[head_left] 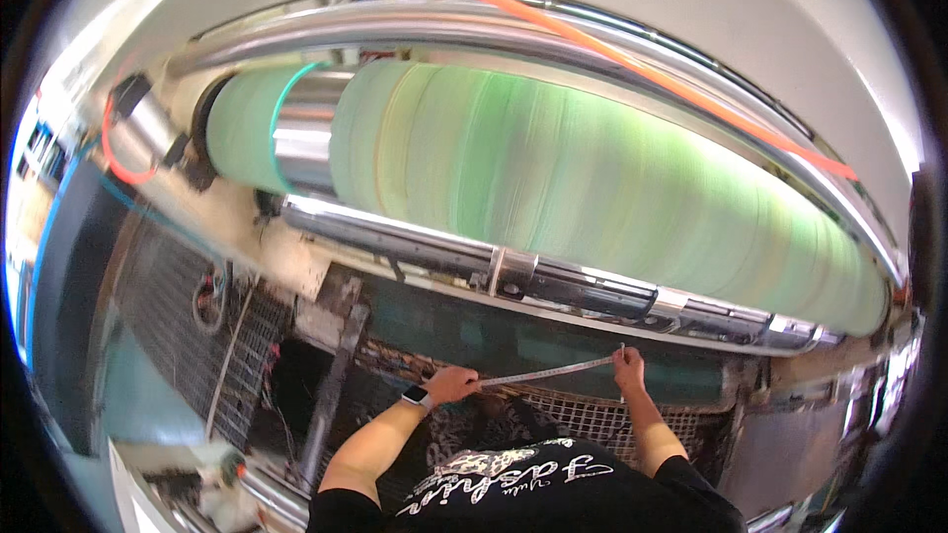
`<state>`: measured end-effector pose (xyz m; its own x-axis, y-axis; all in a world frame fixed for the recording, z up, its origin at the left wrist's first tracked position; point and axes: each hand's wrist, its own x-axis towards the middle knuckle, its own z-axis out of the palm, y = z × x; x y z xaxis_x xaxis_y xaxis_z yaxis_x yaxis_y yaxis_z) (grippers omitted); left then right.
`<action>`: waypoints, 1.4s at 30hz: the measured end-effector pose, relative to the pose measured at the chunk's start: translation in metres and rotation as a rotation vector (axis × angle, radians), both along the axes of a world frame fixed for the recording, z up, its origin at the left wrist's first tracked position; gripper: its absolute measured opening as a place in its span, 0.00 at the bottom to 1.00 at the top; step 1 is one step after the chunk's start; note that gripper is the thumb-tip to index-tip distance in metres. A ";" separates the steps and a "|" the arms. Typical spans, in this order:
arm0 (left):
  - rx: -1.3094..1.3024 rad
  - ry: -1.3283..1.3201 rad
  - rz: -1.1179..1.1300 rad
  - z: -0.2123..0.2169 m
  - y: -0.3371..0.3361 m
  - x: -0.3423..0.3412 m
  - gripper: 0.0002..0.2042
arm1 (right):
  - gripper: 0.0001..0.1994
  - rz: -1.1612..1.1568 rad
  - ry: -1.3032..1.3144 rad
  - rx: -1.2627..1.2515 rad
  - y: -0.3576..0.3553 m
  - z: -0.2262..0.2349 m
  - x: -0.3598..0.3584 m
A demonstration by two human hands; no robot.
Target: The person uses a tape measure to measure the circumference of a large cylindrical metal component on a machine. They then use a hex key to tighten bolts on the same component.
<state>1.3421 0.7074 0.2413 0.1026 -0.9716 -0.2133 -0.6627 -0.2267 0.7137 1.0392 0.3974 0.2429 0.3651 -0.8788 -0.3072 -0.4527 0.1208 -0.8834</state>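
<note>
narrow measuring tape [546, 372] – pale, finely marked (nearly straight), slanting up rightward

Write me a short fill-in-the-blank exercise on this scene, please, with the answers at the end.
1. The left hand and the right hand hold the measuring tape stretched ____ them.
2. The watch is worn on the ____ wrist.
3. The large roller is mainly ____ in colour.
4. The bright strip slanting beyond the roller is ____ in colour.

Missing words: between; left; green; orange.
</note>
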 end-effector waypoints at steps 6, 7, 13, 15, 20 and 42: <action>0.073 0.004 -0.121 -0.006 -0.028 0.072 0.14 | 0.08 -0.057 0.107 -0.285 0.017 -0.042 0.019; 0.111 -0.001 -0.143 -0.002 -0.043 0.075 0.13 | 0.07 -0.100 -0.008 -0.323 0.015 -0.077 0.009; 0.017 -0.262 -0.144 -0.041 -0.057 0.120 0.13 | 0.08 -0.758 -0.438 0.294 0.038 -0.083 0.052; -0.077 -0.229 -0.182 -0.050 -0.087 0.110 0.12 | 0.09 -0.759 -0.230 0.022 0.011 -0.192 0.019; -0.209 -0.151 -0.147 -0.095 -0.119 0.070 0.09 | 0.12 -0.395 0.166 -0.218 0.002 -0.271 0.073; -0.744 -0.627 -0.135 -0.041 -0.231 -0.057 0.05 | 0.04 0.028 0.201 -1.220 -0.047 -0.321 0.179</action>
